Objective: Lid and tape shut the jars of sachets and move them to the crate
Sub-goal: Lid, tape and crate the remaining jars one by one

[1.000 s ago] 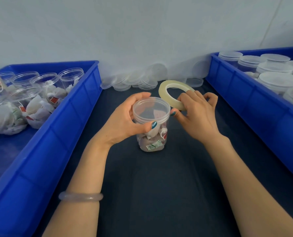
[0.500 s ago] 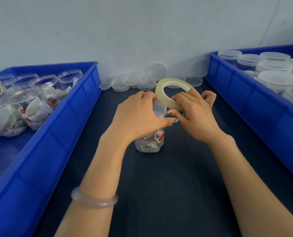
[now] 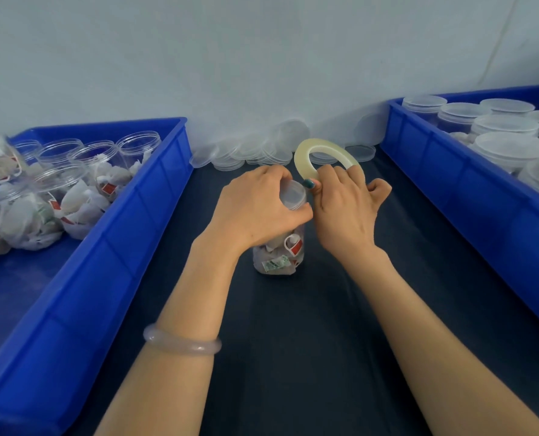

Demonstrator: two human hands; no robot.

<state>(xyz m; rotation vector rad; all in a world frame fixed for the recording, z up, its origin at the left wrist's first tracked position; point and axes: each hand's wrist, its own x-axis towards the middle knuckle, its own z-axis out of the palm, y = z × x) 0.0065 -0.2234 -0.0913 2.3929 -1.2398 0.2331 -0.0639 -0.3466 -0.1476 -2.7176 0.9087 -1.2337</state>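
Left hand (image 3: 255,209) gripping jar (image 3: 277,258), right hand (image 3: 343,212) holding tape (image 3: 320,151)

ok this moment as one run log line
phase: taping clear round lid | left hand: grips clear plastic jar of sachets | right hand: holds pale ring-shaped tape roll by lid | jar: on dark table

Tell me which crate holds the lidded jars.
The right crate: its jars have lids on; those in the left crate are open.
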